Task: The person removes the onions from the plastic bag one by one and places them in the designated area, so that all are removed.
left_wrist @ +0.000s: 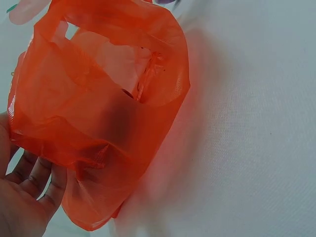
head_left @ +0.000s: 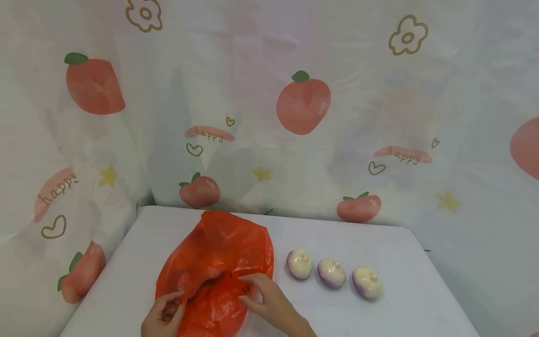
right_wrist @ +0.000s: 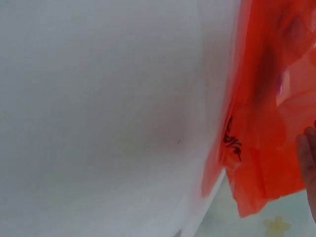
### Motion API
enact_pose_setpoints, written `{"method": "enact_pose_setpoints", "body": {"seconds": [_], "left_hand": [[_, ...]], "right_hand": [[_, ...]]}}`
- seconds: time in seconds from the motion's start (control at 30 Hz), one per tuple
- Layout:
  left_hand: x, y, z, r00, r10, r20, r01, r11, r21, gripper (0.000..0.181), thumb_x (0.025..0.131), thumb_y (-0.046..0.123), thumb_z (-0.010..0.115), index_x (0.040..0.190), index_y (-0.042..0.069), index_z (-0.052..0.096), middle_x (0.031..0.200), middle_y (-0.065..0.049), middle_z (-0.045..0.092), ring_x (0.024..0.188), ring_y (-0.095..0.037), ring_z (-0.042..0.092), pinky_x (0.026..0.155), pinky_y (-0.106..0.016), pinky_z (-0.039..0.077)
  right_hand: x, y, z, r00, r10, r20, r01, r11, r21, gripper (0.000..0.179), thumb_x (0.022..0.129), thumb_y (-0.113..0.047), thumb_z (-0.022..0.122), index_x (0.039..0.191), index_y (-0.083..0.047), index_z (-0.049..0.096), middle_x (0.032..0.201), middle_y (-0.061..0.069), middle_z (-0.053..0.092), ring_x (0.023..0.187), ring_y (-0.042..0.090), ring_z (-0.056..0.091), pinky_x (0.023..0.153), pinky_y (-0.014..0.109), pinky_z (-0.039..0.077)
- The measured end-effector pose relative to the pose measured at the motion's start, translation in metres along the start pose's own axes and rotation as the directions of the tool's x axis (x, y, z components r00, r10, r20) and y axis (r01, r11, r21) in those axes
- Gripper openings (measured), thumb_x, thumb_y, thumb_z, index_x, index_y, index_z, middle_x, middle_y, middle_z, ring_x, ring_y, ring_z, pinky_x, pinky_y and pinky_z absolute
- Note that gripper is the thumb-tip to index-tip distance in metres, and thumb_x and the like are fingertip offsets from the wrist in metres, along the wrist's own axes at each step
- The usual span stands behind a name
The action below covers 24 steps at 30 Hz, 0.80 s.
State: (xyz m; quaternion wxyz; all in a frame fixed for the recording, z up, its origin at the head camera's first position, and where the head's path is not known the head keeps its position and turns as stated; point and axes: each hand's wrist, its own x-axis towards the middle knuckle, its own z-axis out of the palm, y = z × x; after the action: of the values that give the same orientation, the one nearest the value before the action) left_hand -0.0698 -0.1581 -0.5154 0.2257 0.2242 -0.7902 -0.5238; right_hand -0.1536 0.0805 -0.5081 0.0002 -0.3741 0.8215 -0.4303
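A red plastic bag (head_left: 227,248) lies on the white table, its mouth gaping toward the near side. My left hand (head_left: 162,316) pinches the bag's rim on the left; in the left wrist view its fingers (left_wrist: 37,177) hold the film. At the bag's right side is my right hand (head_left: 271,299), thumb and forefinger spread apart with nothing between them. In the right wrist view its fingertips (right_wrist: 307,143) overlap the bag. A dark, purplish shape shows inside the opening, mostly hidden by the film.
Three round, glossy white-and-purple vegetables, turnip- or onion-like, stand in a row right of the bag: a left one (head_left: 300,263), a middle one (head_left: 331,273) and a right one (head_left: 367,282). Behind the table (head_left: 404,262) hangs a fruit-printed cloth (head_left: 261,61).
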Motion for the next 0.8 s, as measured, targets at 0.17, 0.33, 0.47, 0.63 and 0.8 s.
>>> {"method": "enact_pose_setpoints", "body": {"seconds": [0.17, 0.33, 0.47, 0.63, 0.8], "left_hand": [[0.000, 0.000, -0.001, 1.000, -0.005, 0.009, 0.005, 1.000, 0.011, 0.020, 0.078, -0.003, 0.070, 0.097, 0.004, 0.069, 0.085, -0.007, 0.065, 0.059, -0.009, 0.055, 0.054, -0.018, 0.045], [0.000, 0.000, 0.000, 1.000, 0.018, -0.015, -0.018, 1.000, 0.015, 0.019, 0.077, -0.005, 0.070, 0.094, 0.004, 0.070, 0.086, -0.007, 0.065, 0.059, -0.008, 0.054, 0.054, -0.017, 0.045], [-0.001, 0.000, 0.001, 0.998, 0.053, -0.040, -0.052, 0.998, 0.027, 0.018, 0.076, -0.006, 0.070, 0.092, 0.003, 0.070, 0.085, -0.007, 0.065, 0.058, -0.007, 0.054, 0.053, -0.016, 0.045], [-0.002, 0.001, 0.000, 0.997, 0.066, -0.049, -0.064, 0.997, 0.048, 0.016, 0.076, -0.006, 0.070, 0.091, 0.002, 0.070, 0.085, -0.008, 0.065, 0.057, -0.007, 0.053, 0.052, -0.017, 0.044], [-0.002, 0.004, 0.001, 0.999, 0.043, -0.028, -0.041, 0.997, 0.061, 0.015, 0.077, -0.003, 0.069, 0.092, 0.001, 0.070, 0.084, -0.009, 0.064, 0.057, -0.007, 0.052, 0.051, -0.019, 0.044]], "right_hand": [[0.008, -0.008, 0.008, 0.979, 0.185, 0.087, -0.190, 0.980, 0.053, 0.045, 0.090, -0.041, 0.061, 0.129, -0.019, 0.054, 0.121, -0.003, 0.056, 0.106, 0.017, 0.053, 0.089, 0.031, 0.046], [0.017, -0.008, 0.015, 0.972, 0.203, 0.114, -0.206, 0.978, 0.013, 0.049, 0.090, -0.039, 0.062, 0.132, -0.017, 0.051, 0.123, -0.004, 0.054, 0.108, 0.016, 0.051, 0.089, 0.030, 0.045], [0.027, -0.005, 0.016, 0.974, 0.199, 0.108, -0.199, 0.980, -0.018, 0.049, 0.088, -0.035, 0.066, 0.132, -0.018, 0.050, 0.120, -0.005, 0.056, 0.106, 0.016, 0.052, 0.089, 0.031, 0.045], [0.041, -0.005, 0.017, 0.938, 0.324, 0.125, -0.325, 0.946, -0.013, 0.045, 0.084, -0.032, 0.071, 0.124, -0.017, 0.055, 0.110, -0.006, 0.059, 0.098, 0.016, 0.055, 0.085, 0.031, 0.048], [0.050, -0.005, 0.022, 0.910, 0.394, 0.132, -0.401, 0.916, 0.031, 0.040, 0.083, -0.027, 0.073, 0.117, -0.018, 0.056, 0.102, -0.006, 0.060, 0.091, 0.015, 0.056, 0.081, 0.029, 0.049]]}}
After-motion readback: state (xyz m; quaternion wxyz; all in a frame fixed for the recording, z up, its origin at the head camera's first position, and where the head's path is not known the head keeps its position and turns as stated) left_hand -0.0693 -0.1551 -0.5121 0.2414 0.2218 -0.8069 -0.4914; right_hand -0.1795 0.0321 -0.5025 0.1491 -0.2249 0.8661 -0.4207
